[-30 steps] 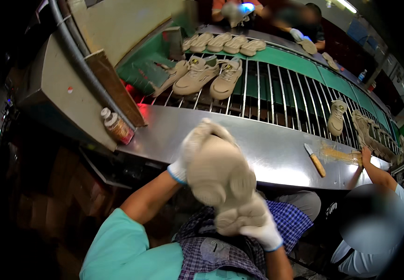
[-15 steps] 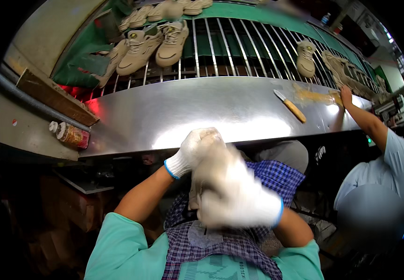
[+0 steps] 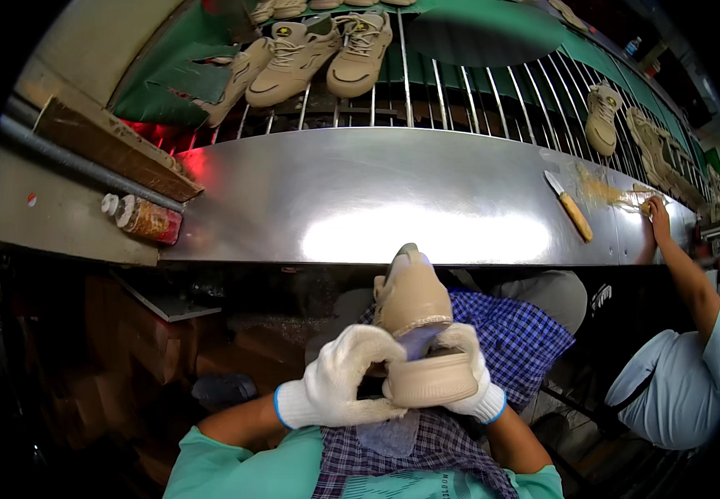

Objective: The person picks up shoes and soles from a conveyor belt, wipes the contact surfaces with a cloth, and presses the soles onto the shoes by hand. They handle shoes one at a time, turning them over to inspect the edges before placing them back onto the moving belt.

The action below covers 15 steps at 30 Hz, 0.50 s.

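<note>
Just off the bench's near edge, over my lap, I hold a beige shoe upper [image 3: 414, 295], its heel end toward me. A beige rubber sole [image 3: 431, 382] is at that end, partly apart from the upper, and a bluish-purple underside shows in the gap. My left hand [image 3: 350, 374], in a white knit glove, is closed on the sole's left edge with thumb and fingers. My gloved right hand [image 3: 472, 378] grips the right side of the sole; some of its fingers are hidden behind it.
On the metal bench [image 3: 277, 191] lies a wooden-handled knife [image 3: 574, 214]. A stained bottle [image 3: 148, 219] is at the left. Beige shoes [image 3: 360, 54] stand on the metal-bar rack [image 3: 407, 83] beyond. At the right, another person's hand [image 3: 658, 214] touches the bench.
My hands were close together and blurred, the right across the front. They are now lower and apart, at both sides of the sole, and the shoe shows clearly. The view has shifted.
</note>
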Motion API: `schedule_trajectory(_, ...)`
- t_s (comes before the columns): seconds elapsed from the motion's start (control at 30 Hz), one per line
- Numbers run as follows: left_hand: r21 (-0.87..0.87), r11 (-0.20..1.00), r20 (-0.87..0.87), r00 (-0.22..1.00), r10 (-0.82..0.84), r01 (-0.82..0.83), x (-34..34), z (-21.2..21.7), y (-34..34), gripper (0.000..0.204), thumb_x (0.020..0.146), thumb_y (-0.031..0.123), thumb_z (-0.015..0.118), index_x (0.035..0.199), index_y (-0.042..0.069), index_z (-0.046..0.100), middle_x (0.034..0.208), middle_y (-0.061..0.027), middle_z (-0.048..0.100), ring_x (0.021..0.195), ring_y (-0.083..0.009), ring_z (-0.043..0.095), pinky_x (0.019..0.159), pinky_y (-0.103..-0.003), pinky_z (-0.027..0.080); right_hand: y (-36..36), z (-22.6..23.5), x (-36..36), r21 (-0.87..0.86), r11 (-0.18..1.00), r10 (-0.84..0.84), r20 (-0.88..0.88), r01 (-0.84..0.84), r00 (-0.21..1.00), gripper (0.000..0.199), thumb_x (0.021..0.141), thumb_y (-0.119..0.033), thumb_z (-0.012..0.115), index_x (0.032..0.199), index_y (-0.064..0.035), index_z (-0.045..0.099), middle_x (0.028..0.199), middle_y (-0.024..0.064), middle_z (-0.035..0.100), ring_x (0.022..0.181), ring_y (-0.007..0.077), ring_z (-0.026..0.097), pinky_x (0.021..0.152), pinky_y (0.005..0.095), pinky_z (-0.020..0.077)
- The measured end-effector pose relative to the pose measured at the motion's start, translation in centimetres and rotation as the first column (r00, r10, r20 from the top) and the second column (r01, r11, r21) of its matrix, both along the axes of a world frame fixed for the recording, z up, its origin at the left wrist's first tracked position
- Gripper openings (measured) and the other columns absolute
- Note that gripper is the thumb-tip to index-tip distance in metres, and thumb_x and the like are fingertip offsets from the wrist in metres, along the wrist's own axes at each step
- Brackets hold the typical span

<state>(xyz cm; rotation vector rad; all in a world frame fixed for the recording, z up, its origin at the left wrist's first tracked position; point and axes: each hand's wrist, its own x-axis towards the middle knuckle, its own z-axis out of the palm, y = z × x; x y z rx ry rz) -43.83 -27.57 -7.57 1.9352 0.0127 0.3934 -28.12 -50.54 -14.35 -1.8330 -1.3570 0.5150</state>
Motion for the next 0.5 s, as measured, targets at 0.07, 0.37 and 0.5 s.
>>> schedule_trajectory(0.07, 0.02, 0.999, -0.046, 0.998, 0.045, -0.044, -0.3, -0.8, -0.9, 0.069, 0.067, 0.03, 0.102, 0.117, 0.0, 0.067, 0.114, -0.0171, 0.066, 0.098, -0.0299, 0.071, 0.083, -0.04, 0.061, 0.5, -1.0, -0.5, 0.162, 0.984, -0.053, -0.106, 0.07, 0.993, 0.084, 0.069, -0.038, 0.1, 0.129, -0.0009, 0.056, 0.121, 0.0168, 0.062, 0.111, 0.0351, 0.063, 0.095, 0.0469, 0.056)
schedule_trajectory(0.37, -0.011, 0.969, -0.152, 0.958, 0.242, -0.247, -0.1, -1.8, -2.2, 0.064, 0.071, 0.025, 0.101, 0.112, 0.001, 0.057, 0.107, -0.0155, 0.062, 0.085, -0.0233, 0.07, 0.068, -0.034, 0.061, 2.2, 1.3, 0.2, 0.193, 0.963, -0.159, -0.151, 0.187, 0.976, 0.091, 0.063, -0.05, 0.103, 0.124, -0.0028, 0.055, 0.119, 0.0162, 0.063, 0.105, 0.0306, 0.063, 0.089, 0.042, 0.0564)
schedule_trajectory(0.5, -0.068, 0.96, -0.147, 0.955, 0.259, -0.271, -0.1, -2.5, -1.9, 0.066, 0.067, 0.027, 0.103, 0.106, 0.003, 0.055, 0.1, -0.0133, 0.059, 0.077, -0.0221, 0.063, 0.063, -0.035, 0.054, 2.6, 0.5, 0.1, 0.174, 0.948, -0.216, -0.269, 0.268, 0.939, 0.093, 0.061, -0.054, 0.103, 0.123, -0.0028, 0.055, 0.119, 0.0154, 0.063, 0.104, 0.0295, 0.063, 0.088, 0.041, 0.0549)
